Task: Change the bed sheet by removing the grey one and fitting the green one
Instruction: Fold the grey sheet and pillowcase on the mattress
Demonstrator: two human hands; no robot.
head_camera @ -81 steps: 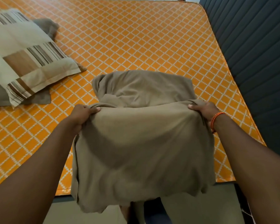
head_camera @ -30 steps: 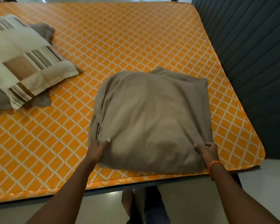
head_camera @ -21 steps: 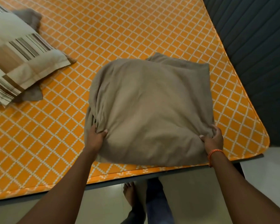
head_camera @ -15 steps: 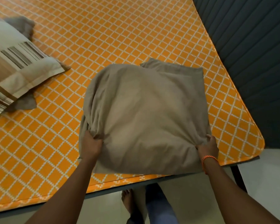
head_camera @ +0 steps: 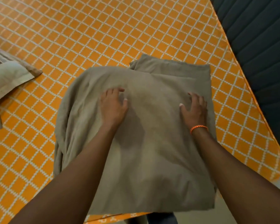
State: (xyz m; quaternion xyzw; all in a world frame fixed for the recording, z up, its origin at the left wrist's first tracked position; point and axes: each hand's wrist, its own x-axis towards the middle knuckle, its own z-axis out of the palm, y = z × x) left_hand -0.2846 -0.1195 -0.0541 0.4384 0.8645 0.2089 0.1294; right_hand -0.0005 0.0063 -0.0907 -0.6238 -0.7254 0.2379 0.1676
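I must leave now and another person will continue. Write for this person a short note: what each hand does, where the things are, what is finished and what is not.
Left hand: open, flat on the folded grey sheet.
Right hand: open, also flat on it.
Grey sheet: off the bed, folded into a rough square, lying near the foot edge of the bare orange mattress. Its left side is still bunched.
Pillow: at the mattress's left edge.
Done: grey sheet removed and folded.
Left: put the grey sheet aside, fetch the green sheet (not in view) and fit it.
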